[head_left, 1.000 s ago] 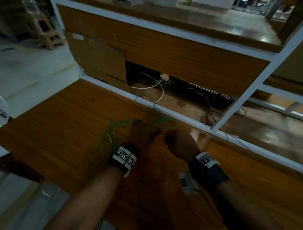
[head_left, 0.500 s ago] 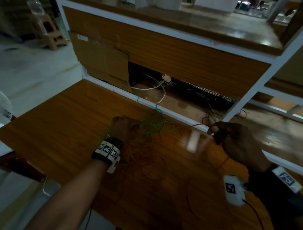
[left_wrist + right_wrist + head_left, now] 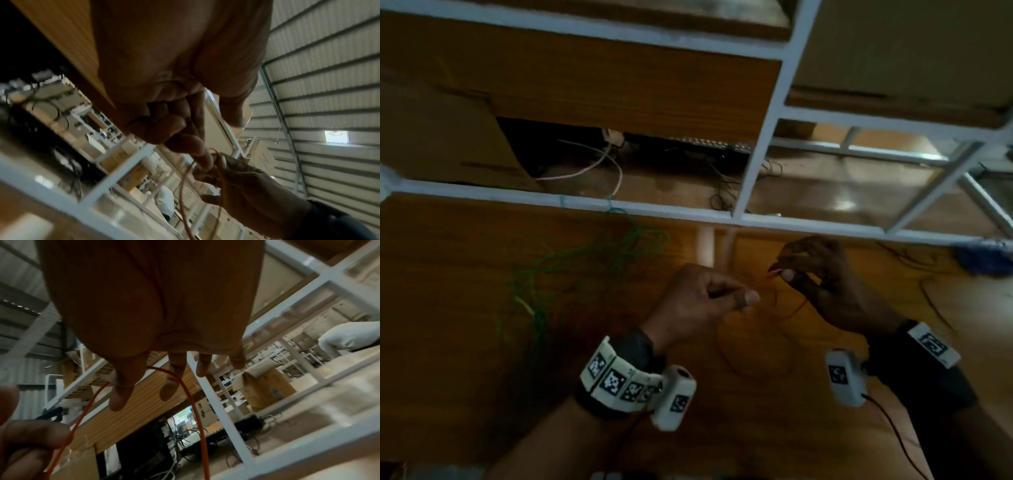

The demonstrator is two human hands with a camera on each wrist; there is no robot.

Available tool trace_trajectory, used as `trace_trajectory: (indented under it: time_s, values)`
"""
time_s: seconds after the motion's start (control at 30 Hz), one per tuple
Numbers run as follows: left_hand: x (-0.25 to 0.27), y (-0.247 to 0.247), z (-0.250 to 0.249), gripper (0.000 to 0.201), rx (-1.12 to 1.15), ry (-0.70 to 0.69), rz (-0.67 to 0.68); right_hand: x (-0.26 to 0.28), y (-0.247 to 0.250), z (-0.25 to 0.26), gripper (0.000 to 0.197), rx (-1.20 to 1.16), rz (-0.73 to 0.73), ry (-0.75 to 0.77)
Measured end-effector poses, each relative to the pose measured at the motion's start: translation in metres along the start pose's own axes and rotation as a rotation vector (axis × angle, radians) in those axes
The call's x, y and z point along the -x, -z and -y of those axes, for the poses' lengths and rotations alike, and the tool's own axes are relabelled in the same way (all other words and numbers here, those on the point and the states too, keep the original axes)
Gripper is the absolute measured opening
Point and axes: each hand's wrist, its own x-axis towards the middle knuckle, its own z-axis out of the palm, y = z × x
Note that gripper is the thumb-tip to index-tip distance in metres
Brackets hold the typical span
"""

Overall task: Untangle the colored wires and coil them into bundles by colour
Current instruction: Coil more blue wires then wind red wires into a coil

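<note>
The left hand is now lifted off the green wire tangle near the worktop's far edge and sits curled over the middle of the worktop, close beside the right hand; half a second ago the two were well apart. The right hand, then out toward the right near the far edge, is now drawn back in. A loop of red wire hangs over the right hand's fingers, one strand running into the left hand's pinch; the rest trails down to the worktop. The head view has swung rightward, bringing a blue bundle into sight at the far right edge.
</note>
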Motion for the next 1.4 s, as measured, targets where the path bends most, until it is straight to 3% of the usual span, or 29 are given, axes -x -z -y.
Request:
trace_trajectory:
  time_s: [0.13, 0.2, 0.33, 0.37, 0.4, 0.47, 0.53, 0.57, 0.67, 0.77, 0.83, 0.93, 1.03, 1.17, 1.3, 1.4]
  values:
    - [0.003, -0.015, 0.031, 0.016, 0.021, 0.059, -0.077, 0.026, -0.013, 0.006, 0.026, 0.028, -0.023, -0.002]
    - [0.010, -0.018, 0.029, 0.019, 0.000, 0.034, -0.050, 0.034, -0.014, 0.012, 0.030, 0.046, -0.060, -0.081]
    - [0.033, -0.030, 0.025, 0.032, 0.097, 0.075, -0.212, 0.057, -0.011, 0.021, 0.030, -0.079, -0.414, -0.249]
    - [0.041, -0.036, 0.022, 0.033, 0.132, 0.074, -0.258, 0.066, -0.012, 0.024, 0.039, -0.158, -0.434, -0.264]
    - [0.049, -0.046, 0.021, 0.032, 0.128, 0.059, -0.285, 0.075, -0.015, 0.028, 0.051, -0.251, -0.369, -0.294]
    - [0.059, -0.072, 0.018, 0.028, 0.046, 0.042, -0.273, 0.090, -0.024, 0.042, 0.067, -0.427, -0.097, -0.366]
    - [0.063, -0.104, 0.016, 0.026, 0.044, 0.065, -0.245, 0.107, -0.029, 0.054, 0.065, -0.546, 0.130, -0.316]
    - [0.063, -0.119, 0.015, 0.025, 0.102, 0.084, -0.254, 0.114, -0.029, 0.054, 0.057, -0.557, 0.173, -0.236]
    - [0.067, -0.148, 0.007, 0.018, 0.281, 0.131, -0.321, 0.136, -0.020, 0.037, 0.028, -0.502, 0.201, -0.109]
    - [0.077, -0.157, 0.000, 0.018, 0.251, 0.122, -0.409, 0.161, -0.013, 0.009, 0.038, -0.403, 0.283, -0.080]
    - [0.083, -0.153, -0.002, 0.021, 0.061, 0.024, -0.446, 0.171, -0.006, 0.000, 0.041, -0.447, 0.327, -0.118]
    - [0.082, -0.145, -0.009, 0.040, -0.277, -0.166, -0.256, 0.171, 0.006, 0.001, 0.050, -0.669, 0.357, -0.146]
    - [0.067, -0.138, -0.012, 0.026, -0.425, -0.289, -0.091, 0.164, 0.015, 0.014, 0.049, -0.906, 0.360, -0.119]
    - [0.055, -0.104, -0.027, 0.016, -0.112, -0.354, -0.067, 0.157, 0.021, 0.025, 0.046, -1.153, 0.353, -0.137]
    - [0.036, -0.078, -0.034, 0.023, -0.219, -0.411, -0.041, 0.146, 0.026, 0.036, 0.049, -1.342, 0.426, -0.165]
    - [0.019, -0.080, -0.029, 0.027, -0.204, -0.402, 0.026, 0.135, 0.032, 0.050, 0.054, -1.511, 0.379, -0.227]
